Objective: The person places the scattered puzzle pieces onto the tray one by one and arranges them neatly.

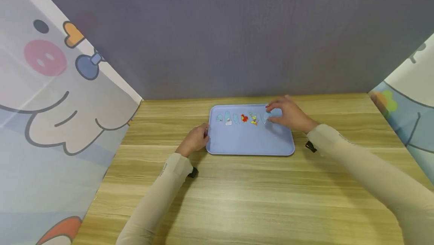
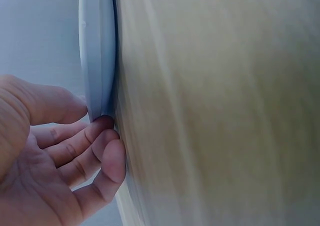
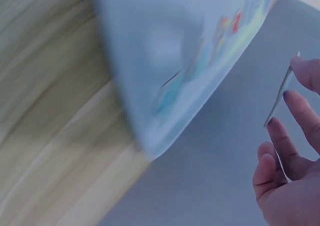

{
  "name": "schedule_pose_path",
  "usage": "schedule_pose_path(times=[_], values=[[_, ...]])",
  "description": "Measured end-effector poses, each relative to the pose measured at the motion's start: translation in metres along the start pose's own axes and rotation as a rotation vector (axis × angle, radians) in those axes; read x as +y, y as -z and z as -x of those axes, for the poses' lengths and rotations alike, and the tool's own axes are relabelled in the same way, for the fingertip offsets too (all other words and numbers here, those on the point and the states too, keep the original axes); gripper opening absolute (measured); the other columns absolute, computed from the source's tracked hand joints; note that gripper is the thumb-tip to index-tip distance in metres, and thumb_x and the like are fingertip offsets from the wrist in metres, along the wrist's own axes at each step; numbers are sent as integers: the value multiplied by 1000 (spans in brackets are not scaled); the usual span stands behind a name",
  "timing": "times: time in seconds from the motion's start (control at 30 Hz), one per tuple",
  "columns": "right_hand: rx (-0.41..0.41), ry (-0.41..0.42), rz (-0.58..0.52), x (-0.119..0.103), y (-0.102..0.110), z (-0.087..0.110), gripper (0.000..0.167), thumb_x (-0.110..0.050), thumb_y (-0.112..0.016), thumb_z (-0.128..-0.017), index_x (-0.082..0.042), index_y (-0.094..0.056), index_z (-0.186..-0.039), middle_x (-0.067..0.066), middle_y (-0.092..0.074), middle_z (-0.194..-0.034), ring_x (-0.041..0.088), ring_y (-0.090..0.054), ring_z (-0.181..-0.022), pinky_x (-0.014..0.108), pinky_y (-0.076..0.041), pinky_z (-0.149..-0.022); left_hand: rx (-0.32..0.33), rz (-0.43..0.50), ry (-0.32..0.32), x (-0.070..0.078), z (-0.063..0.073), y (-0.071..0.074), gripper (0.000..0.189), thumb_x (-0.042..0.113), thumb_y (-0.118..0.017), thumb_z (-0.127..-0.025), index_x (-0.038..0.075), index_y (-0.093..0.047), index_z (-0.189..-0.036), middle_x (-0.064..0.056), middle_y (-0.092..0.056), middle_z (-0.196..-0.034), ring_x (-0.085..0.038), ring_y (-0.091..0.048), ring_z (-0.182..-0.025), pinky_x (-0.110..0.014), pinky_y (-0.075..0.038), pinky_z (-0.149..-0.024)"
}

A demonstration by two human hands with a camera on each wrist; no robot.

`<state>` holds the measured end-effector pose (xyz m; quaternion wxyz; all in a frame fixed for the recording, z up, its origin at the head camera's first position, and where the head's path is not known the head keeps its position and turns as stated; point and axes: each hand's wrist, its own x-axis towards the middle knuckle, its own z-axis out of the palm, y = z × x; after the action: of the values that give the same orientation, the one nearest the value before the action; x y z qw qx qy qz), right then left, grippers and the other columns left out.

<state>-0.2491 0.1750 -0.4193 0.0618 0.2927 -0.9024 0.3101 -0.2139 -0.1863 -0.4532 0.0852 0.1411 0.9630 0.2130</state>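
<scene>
A light-blue tray (image 1: pixel 251 139) lies on the wooden table, with a row of small flat pieces (image 1: pixel 236 118) along its far edge, among them a red one (image 1: pixel 244 117) and a yellow one (image 1: pixel 253 119). My left hand (image 1: pixel 199 136) grips the tray's left rim (image 2: pixel 95 51), thumb (image 2: pixel 55 106) on top and fingers curled beneath. My right hand (image 1: pixel 276 114) hovers over the tray's far right corner. In the right wrist view its fingertips (image 3: pixel 300 68) pinch a thin flat piece (image 3: pixel 280 93), seen edge-on above the blurred tray (image 3: pixel 165 46).
The wooden table (image 1: pixel 237 200) runs wide in front of the tray. A grey wall (image 1: pixel 237 30) closes the back. Cartoon-printed panels stand at the left (image 1: pixel 51 105) and the right (image 1: pixel 410 105) of the table.
</scene>
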Motion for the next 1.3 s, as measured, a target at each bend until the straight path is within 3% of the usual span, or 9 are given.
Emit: schedule_pose_path(times=[0.2, 0.43, 0.7, 1.1, 1.3], values=[[-86, 44, -32, -31, -20, -18, 28, -12, -81, -73, -6, -72, -99, 9, -61, -110, 28, -43, -104, 44, -35, -87, 12, 0, 15, 0, 1, -1, 41, 7, -58, -91, -2, -48, -129, -6, -59, -90, -19, -54, -76, -33, -47, -71], [-176, 69, -75, -56, -47, -40, 28, -9, -81, -74, -3, -71, -99, 7, -62, -105, 26, -42, -101, 42, -35, -89, 23, -8, 28, 1, 2, -1, 40, 7, -58, -91, -2, -48, -130, -6, -60, -90, -19, -54, -76, -32, -47, -71], [-282, -2, -55, -70, -73, -51, 27, -14, -81, -75, -7, -72, -99, 5, -62, -108, 24, -40, -99, 37, -41, -84, 15, 2, -9, 9, 2, -3, 41, 7, -59, -91, -3, -48, -129, -5, -59, -86, -17, -53, -73, -30, -47, -69], [-304, 20, 16, -86, -107, -58, 25, -20, -83, -73, -10, -73, -93, 3, -61, -104, 24, -42, -96, 36, -38, -85, 14, -9, -29, 18, -2, -5, 40, 7, -60, -90, -3, -50, -127, -4, -58, -85, -18, -55, -76, -32, -47, -72], [-339, -8, 91, -88, -116, -61, 25, -21, -83, -73, -12, -72, -94, 3, -59, -104, 24, -41, -93, 35, -38, -83, 0, -23, -26, 19, -4, -4, 41, 7, -61, -91, -3, -49, -129, -5, -59, -86, -18, -55, -78, -33, -47, -74]])
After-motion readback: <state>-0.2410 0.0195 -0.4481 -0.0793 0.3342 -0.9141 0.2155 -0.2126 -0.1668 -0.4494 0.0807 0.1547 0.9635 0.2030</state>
